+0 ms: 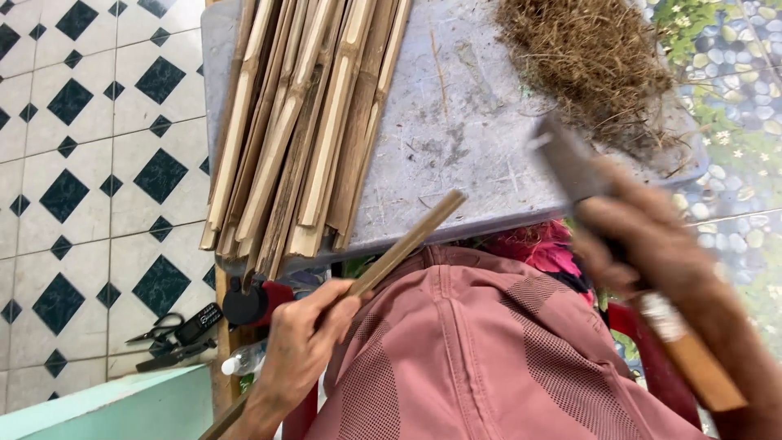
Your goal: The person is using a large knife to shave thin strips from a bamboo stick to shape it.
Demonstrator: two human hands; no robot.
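My left hand (pixel 305 342) grips a single split bamboo strip (pixel 411 238) that slants up to the right, its tip over the front edge of the grey table (pixel 464 138). My right hand (pixel 652 240), blurred, is closed on the wooden handle (pixel 692 358) of a cleaver-like knife whose dull metal blade (pixel 566 159) points up toward the table. The blade is to the right of the strip and apart from it. A pink cloth (pixel 464 350) covers my lap below both hands.
A stack of several split bamboo strips (pixel 301 122) lies on the table's left part. A heap of brown fibre shavings (pixel 595 57) sits at the back right. Scissors and a dark tool (pixel 175 334) lie on the tiled floor, beside a plastic bottle (pixel 244 358).
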